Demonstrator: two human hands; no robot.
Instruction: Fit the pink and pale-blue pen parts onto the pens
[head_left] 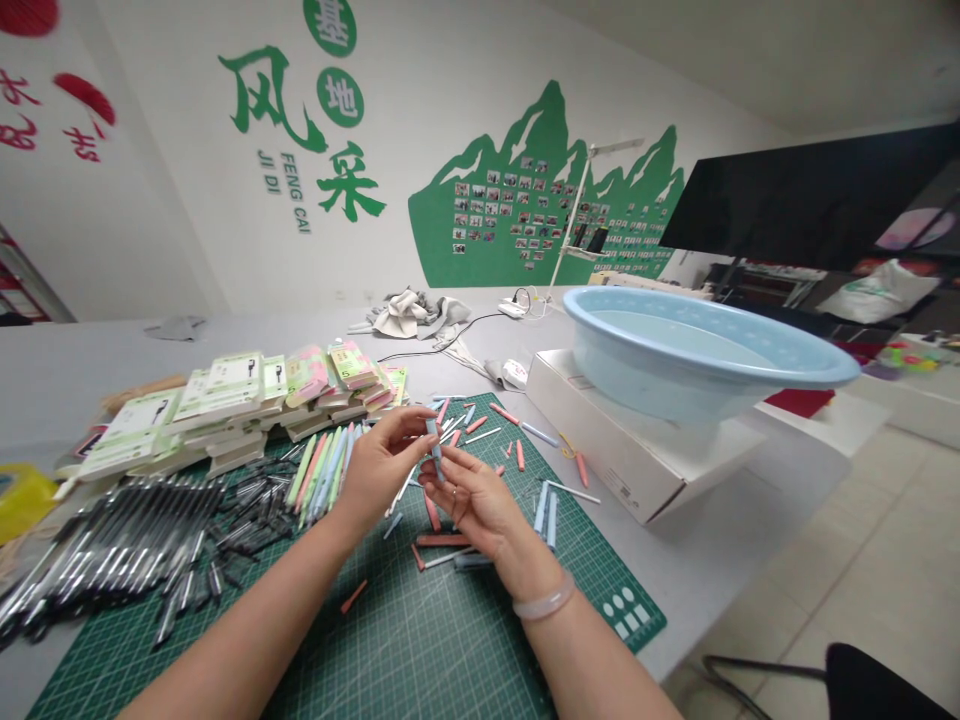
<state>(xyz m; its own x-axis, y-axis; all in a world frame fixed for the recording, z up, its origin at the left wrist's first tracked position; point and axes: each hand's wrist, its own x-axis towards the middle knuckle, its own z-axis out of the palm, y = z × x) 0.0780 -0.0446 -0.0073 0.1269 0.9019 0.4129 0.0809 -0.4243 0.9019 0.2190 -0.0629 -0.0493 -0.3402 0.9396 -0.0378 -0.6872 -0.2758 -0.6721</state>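
Above the green cutting mat (420, 660), a light blue pen (434, 447) stands nearly upright between both hands. My left hand (384, 462) pinches its upper part with thumb and fingers. Lower down, the fingertips of my right hand (484, 502) close on the same pen; the fingers hide part of it. Around the hands lie loose pen pieces: a red barrel (442, 541), blue barrels (552, 520) and thin white refills (482, 439). Left of my left hand is a row of assembled pastel pens (324, 475) in green, pink, blue and white.
Clear and black pens (127, 550) cover the mat's left side, with stacked boxes (232, 395) behind them. On the right, a blue basin (675, 370) rests on a white carton (622, 440). Cloths (409, 315) and a cable lie at the back.
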